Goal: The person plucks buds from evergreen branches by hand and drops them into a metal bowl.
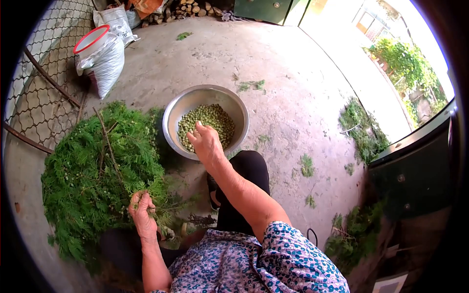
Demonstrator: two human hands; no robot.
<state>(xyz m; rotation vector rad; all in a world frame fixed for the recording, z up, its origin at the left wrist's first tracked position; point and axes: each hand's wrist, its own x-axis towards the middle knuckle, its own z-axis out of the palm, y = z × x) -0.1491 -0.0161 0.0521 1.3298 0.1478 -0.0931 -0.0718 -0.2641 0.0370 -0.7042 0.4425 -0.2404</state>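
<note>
A wide metal bowl (172,138) stands on the floor in front of me, partly filled with small round green cones or seed pods (219,118). Over its near side reaches my right hand (206,143), fingers apart, with nothing visible in them. To the left lies a big heap of cut evergreen branches (88,166), feathery like arborvitae, with pale green cones among the leaves. My left hand (143,211) is closed on a green evergreen sprig (155,191) at the heap's near right edge. Part of that sprig blends into the foliage around it.
A white woven sack (106,63) with a red-rimmed mouth leans at the back left, near wire mesh (51,73). Stacked firewood (190,9) sits at the back. Cut branches (361,128) lie to the right by a dark green door (410,171), and scraps dot the concrete floor.
</note>
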